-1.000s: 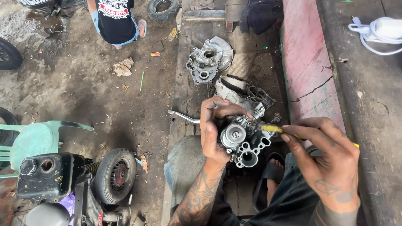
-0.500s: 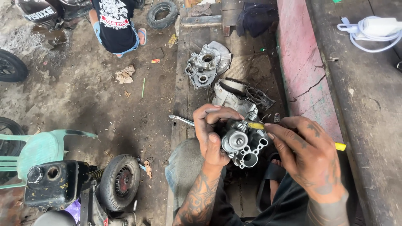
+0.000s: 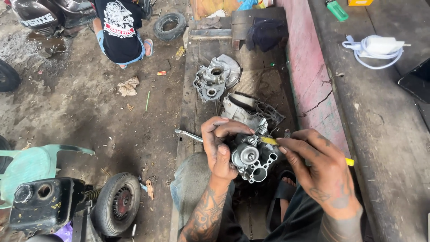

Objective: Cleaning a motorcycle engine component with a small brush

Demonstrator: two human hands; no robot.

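Carburetor: centre frame, clasped in left hand, fingers curled over its top. Yellow-handled screwdriver: pinched in right hand, tip at the body's 2 o'clock. Engine cover: on the planks at 12 o'clock. Risk: tip likely slips sideways and gouges a fitting.

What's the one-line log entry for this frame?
left hand: grips carburetor | right hand: yellow-handled tool tip at carburetor | nearby: engine cover
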